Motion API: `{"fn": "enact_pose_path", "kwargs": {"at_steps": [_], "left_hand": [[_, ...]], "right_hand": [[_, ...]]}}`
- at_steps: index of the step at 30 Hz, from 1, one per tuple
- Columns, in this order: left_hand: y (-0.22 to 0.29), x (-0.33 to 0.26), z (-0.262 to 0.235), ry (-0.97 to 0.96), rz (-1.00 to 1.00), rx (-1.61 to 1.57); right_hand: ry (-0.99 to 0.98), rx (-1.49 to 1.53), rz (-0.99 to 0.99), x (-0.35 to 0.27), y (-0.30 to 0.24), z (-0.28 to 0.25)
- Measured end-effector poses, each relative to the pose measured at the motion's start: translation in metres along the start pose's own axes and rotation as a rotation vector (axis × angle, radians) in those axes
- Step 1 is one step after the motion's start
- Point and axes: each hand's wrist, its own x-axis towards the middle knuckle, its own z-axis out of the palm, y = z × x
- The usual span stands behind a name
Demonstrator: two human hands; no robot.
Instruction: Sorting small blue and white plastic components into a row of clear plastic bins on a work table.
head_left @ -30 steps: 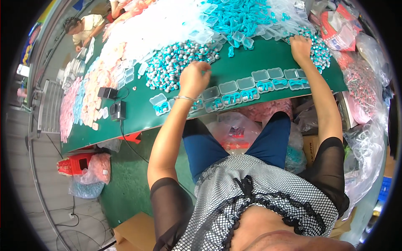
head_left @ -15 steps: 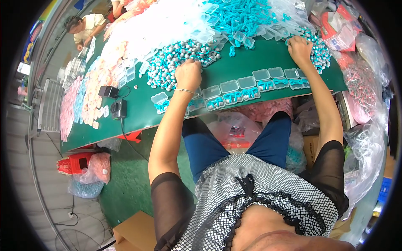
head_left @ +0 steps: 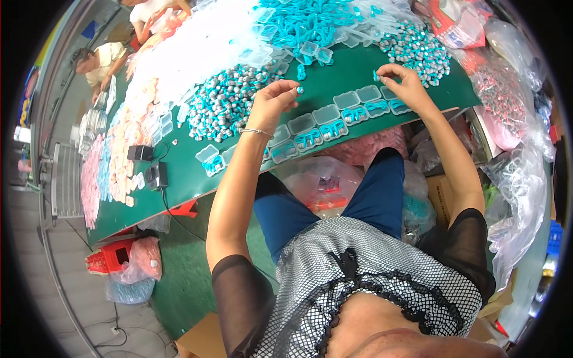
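Up close: small teal piece (head_left: 300, 90) pinched in left hand (head_left: 271, 104); glossy.

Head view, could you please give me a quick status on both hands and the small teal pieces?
Left hand raised, fingers pinching a small teal piece. Right hand pinching another teal piece above the row of clear cases. Nothing between hands and cases.

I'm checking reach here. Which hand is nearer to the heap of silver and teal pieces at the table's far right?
Right. The right hand hovers just in front of that heap; the left hand is well off to its left, near another heap.
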Motion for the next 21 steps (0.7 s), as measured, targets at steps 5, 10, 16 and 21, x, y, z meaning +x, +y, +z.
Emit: {"fn": "enact_pose_path", "kwargs": {"at_steps": [5, 10, 16, 21], "left_hand": [[0.004, 0.001, 0.035, -0.098, -0.095, -0.140], [0.007, -0.004, 0.065, -0.171, -0.082, -0.011], [0.002, -0.006, 0.086, -0.182, -0.053, 0.046], [-0.003, -0.006, 0.091, -0.167, -0.022, 0.013]], "right_hand": [[-0.005, 0.100, 0.047, -0.026, -0.012, -0.004], [-0.025, 0.058, 0.006, -0.043, -0.025, 0.000], [-0.051, 0.019, -0.016, -0.053, -0.022, 0.002], [-0.053, -0.030, -0.054, -0.057, -0.023, 0.007]]}}
